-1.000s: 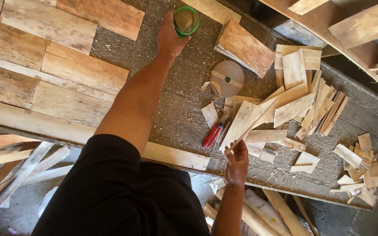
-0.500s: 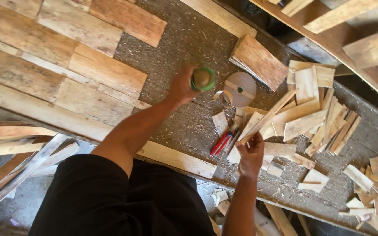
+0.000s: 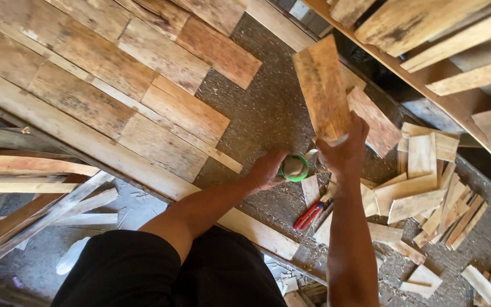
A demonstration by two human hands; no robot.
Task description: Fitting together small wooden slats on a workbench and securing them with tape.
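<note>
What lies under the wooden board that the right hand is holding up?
Below the raised board, the right hand grips its lower end. Behind it a second flat board lies on the sawdust-covered bench. The part of that bench and board directly behind the raised one is hidden.

No labels, signs or screens show anywhere in the view. The nearest thing to a package is a small round container [image 3: 294, 167] with a bright green rim and a dull tan top, held upright-looking toward the camera in the fingers of the left hand [image 3: 266, 169], over the speckled bench [image 3: 257, 108] near its middle. Any marking on it is too small to tell. At the top edge, a small pale boxy shape [image 3: 299, 9] sits behind the boards, too blurred to identify.
</note>
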